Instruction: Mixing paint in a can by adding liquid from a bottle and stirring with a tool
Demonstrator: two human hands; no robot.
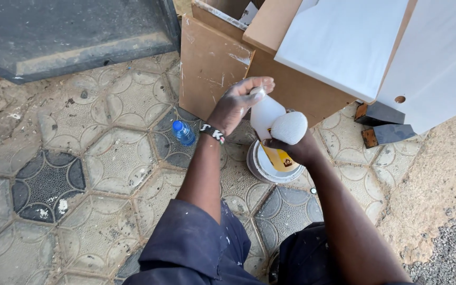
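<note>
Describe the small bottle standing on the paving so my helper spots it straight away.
Start at the brown fibreboard panels leaning upright. On the patterned hexagonal paving tiles beside their lower left corner stands a small clear plastic bottle with a blue cap. Unlike the white bottle in the hands, nobody touches it.

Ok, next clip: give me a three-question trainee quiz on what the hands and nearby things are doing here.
1. True or false: the left hand rests on top of the white plastic bottle.
2. What does the right hand hold? A) a white rounded pad B) a hammer C) a paintbrush
3. What stands on the paving left of the forearm?

Key:
1. True.
2. A, the white pad against the bottle.
3. A small blue-capped bottle.
</note>
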